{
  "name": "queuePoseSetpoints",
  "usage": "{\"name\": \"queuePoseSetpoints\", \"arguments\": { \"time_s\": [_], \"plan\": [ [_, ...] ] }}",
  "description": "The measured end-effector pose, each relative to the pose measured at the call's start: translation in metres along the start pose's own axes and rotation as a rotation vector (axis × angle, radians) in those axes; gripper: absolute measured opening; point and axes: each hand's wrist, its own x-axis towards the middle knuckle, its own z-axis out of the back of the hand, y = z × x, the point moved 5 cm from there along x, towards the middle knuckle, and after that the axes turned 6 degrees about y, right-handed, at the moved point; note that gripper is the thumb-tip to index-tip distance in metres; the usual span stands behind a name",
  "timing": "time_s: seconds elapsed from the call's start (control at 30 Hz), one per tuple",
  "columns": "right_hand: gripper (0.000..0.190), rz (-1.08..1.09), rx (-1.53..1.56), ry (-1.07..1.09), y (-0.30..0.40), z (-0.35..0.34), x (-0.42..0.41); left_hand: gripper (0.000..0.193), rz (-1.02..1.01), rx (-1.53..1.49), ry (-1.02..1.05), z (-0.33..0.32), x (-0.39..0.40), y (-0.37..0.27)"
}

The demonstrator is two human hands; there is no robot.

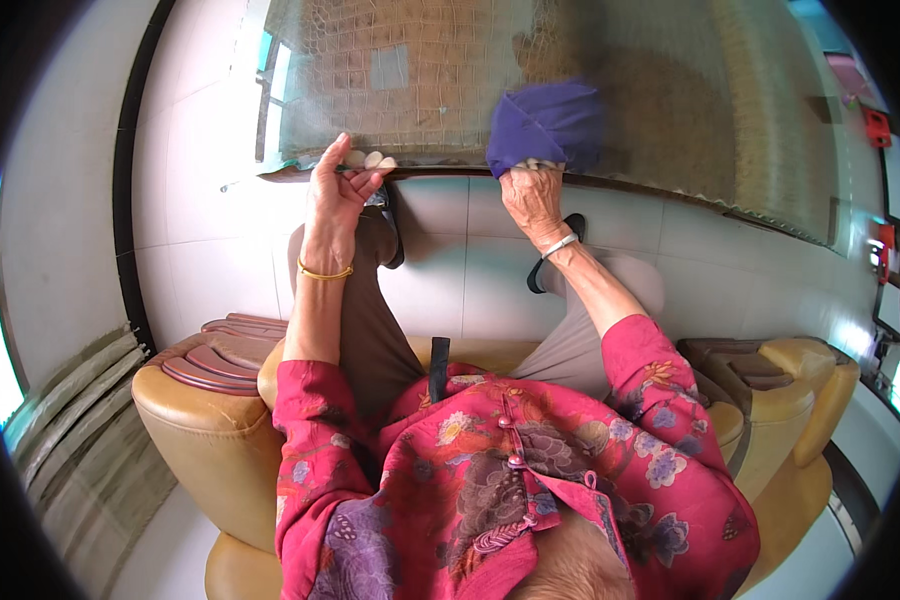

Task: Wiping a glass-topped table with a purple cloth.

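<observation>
My right hand (531, 199) holds a bunched purple cloth (544, 124) against the near edge of a low table (435, 90). The cloth is blurred at its right side and hides part of my fingers. To the left, my left hand (337, 180) is at the same edge, palm turned up, with the thumb raised and the fingers apart and loosely curled. Several pale rounded shapes (373, 160) show just beyond those fingers. I cannot tell whether they are small objects or the fingers' reflection.
A glossy clear cover over a brown crocodile-pattern surface makes up the tabletop, with a grey square patch (389, 67). I sit on a tan leather sofa (202, 405) with wood-trimmed armrests (210, 367). Pale tiles cover the floor (427, 277). Folded curtain-like fabric (90, 397) lies far left.
</observation>
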Motion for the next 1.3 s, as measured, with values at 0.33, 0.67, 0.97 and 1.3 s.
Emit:
{"name": "queuePoseSetpoints", "arguments": {
  "time_s": [0.33,0.67,0.97,1.3],
  "plan": [
    [0.014,-0.175,0.494,-0.101,0.042,0.034,-0.061,0.040,-0.181,0.137,0.037,-0.011,-0.003,-0.004],
    [0.020,-0.233,0.663,-0.245,0.055,0.139,-0.019,0.051,-0.303,0.829,-0.016,-0.020,-0.070,-0.014],
    [0.046,0.047,-0.056,0.286,0.072,0.022,0.088,0.044,-1.237,1.529,-0.349,-0.043,0.000,-0.080],
    [0.054,-0.283,-0.290,0.236,-0.111,0.032,0.210,0.047,-1.057,1.842,-0.479,-0.047,0.009,-0.063]
  ]
}}
